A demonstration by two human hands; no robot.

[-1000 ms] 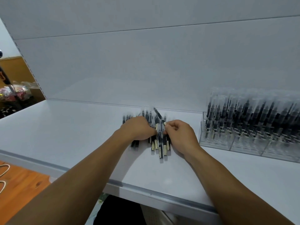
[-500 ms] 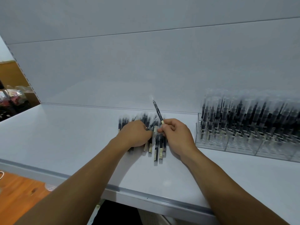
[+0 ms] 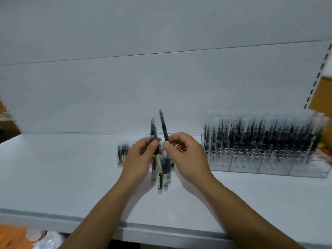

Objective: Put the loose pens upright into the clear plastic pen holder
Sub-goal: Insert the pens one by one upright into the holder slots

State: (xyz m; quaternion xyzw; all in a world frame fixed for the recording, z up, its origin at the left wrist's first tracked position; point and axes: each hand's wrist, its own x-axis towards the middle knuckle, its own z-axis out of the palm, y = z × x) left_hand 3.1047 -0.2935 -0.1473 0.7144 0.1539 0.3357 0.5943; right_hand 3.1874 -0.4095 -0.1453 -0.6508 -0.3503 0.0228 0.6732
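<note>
Smooth white shelf [image 3: 53, 177]: left hand [image 3: 139, 159] grips slim black pens [image 3: 154, 133], right hand [image 3: 186, 155] pinches 1 pen [image 3: 163, 125]; clear plastic holder [image 3: 269, 169] near.

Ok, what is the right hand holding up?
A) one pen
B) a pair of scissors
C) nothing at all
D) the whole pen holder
A: the right hand pinches one pen by its lower end, pointing up, while the left hand grips a few pens.

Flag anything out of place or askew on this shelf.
Only the loose pens stand out: they lie flat in an uneven heap on the shelf, left of the pen holder, where the others stand upright. Nothing looks spilled or damaged.
</note>
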